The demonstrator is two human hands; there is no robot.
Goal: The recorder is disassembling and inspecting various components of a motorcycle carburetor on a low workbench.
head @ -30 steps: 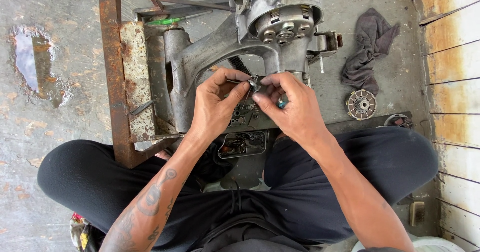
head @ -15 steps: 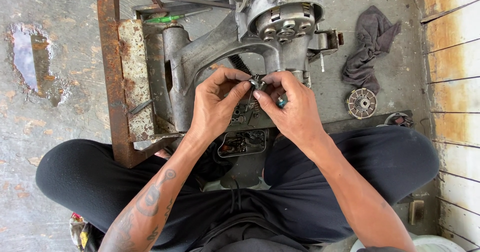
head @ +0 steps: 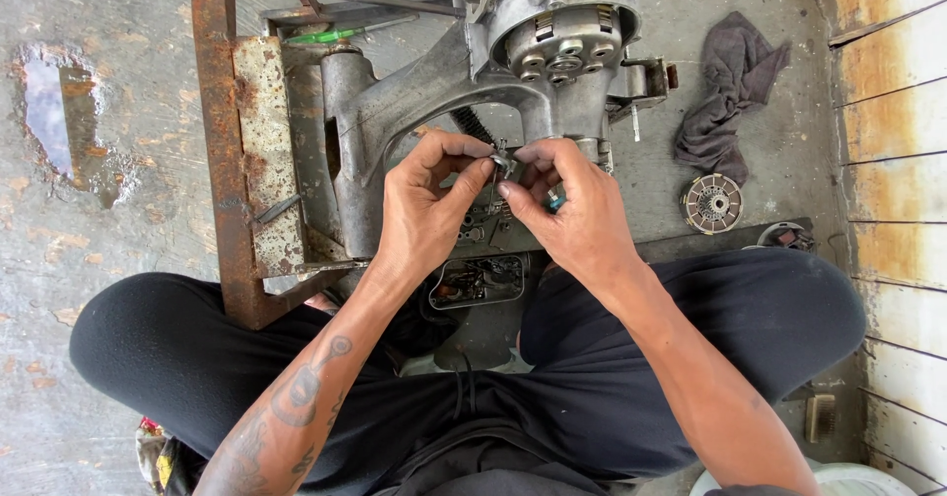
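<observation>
My left hand (head: 426,208) and my right hand (head: 575,215) meet fingertip to fingertip over a small shiny metal part (head: 501,164), both pinching it. A blue-handled tool (head: 557,202) peeks out under my right hand's fingers. Just beyond the hands lies a large grey cast-metal engine casing (head: 414,111) with a round hub (head: 564,37) studded with bolts at its far end. The casing rests on a rusty steel frame (head: 222,141). I sit cross-legged in black trousers behind it.
A dark rag (head: 725,97) lies on the concrete at the right, with a round toothed disc (head: 712,203) below it. A puddle (head: 54,111) sits at the far left. A green-handled tool (head: 330,35) lies on the frame. A rust-stained wall (head: 893,161) runs along the right.
The hands stay together on the small part, with only slight finger movement. Nothing else has moved.
</observation>
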